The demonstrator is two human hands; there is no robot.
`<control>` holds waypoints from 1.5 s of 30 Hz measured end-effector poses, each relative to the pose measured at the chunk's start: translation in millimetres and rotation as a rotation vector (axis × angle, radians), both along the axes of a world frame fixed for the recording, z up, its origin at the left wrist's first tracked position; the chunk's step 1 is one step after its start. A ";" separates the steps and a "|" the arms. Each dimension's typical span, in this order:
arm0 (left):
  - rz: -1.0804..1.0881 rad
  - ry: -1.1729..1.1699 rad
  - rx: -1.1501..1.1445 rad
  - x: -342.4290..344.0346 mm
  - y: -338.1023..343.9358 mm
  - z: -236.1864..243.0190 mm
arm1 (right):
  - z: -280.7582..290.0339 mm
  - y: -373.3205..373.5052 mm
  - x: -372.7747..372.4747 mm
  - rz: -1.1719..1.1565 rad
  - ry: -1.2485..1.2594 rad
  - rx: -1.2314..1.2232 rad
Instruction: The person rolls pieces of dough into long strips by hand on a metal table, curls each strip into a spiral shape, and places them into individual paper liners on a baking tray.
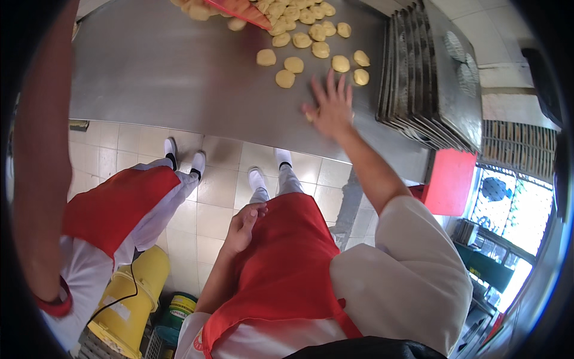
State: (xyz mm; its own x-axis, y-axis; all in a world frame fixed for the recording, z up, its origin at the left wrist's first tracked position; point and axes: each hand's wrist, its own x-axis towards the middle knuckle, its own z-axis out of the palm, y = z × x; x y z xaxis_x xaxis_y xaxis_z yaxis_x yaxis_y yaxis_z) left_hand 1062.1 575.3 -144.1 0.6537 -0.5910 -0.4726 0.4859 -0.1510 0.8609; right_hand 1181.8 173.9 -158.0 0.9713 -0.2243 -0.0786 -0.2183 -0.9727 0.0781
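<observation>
My right hand [329,113] reaches over the steel table [167,72] with its fingers spread, low at the near side of flat round pale dough pieces [285,78]. A yellowish bit shows by its thumb, partly hidden. My left hand [243,225] is held at the front of my red apron [281,251] with its fingers curled; I cannot make out what, if anything, is inside. More dough pieces lie heaped at the table's far edge beside a red flat object [242,12].
A stack of metal trays [454,78] stands on the table's right. A co-worker in a red apron [113,212] is at my left, an arm [42,155] raised. Yellow buckets [128,299] and a green tub [176,317] stand low left. A red panel [448,182] is at right.
</observation>
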 end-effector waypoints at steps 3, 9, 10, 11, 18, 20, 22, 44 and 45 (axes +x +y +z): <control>-0.039 -0.017 0.030 -5.7 3.3 -3.8 | -20.0 -46.8 72.9 -0.110 -0.401 0.029; -0.086 -0.129 0.028 6.5 -36.1 12.5 | -25.4 11.2 -23.6 -0.124 -0.091 0.100; -0.153 -0.287 0.071 17.7 -53.5 16.0 | -32.1 22.7 -58.9 -0.091 -0.154 0.167; -0.215 -0.436 0.123 27.2 -71.2 19.8 | -34.7 34.7 -93.6 -0.056 -0.206 0.242; -0.251 -1.246 0.292 91.5 -207.5 -1.4 | 11.7 2.9 -142.3 -0.050 -0.239 0.271; -0.373 -1.279 0.332 108.6 -223.9 -24.9 | -2.1 -24.2 -134.0 0.031 -0.329 0.357; -0.344 -1.215 0.231 128.9 -213.2 -37.0 | -0.7 -43.8 -131.0 0.118 -0.299 0.408; -0.659 -1.393 0.769 123.8 -203.4 -14.1 | -26.1 -11.1 -109.3 0.188 -0.121 0.280; -0.711 -1.323 0.762 105.7 -188.9 -8.8 | -16.1 3.2 -131.4 0.165 -0.081 0.320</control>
